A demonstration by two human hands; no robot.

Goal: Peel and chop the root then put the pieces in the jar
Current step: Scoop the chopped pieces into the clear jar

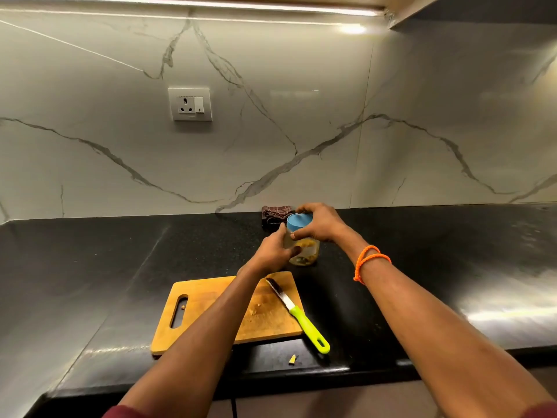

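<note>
Marble-veined wall panels rise behind a glossy black stone worktop (120, 260), and near its back edge stands the small clear jar (304, 251) with yellowish chopped root pieces already lying inside. Left hand (272, 251) curls round the jar's side to steady it, while the right hand (318, 223) grips the round blue lid (297, 222) from above, fingers wrapped over its rim. Judging by this, the peeling and chopping are finished and the closing of the jar is in hand; the next move likely calls for a firm twist or press of the lid while the lower hand resists. Nearer the front edge lies the rectangular wooden chopping board (211, 300), bearing only crumbs, with the green-handled knife (298, 315) resting across its right corner, handle overhanging onto the worktop. One small peel scrap (292, 359) sits close to the front edge. A dark checked cloth (275, 215) lies just behind the jar against the wall, so room backward is tight, whereas the worktop stretches open to right and left.
</note>
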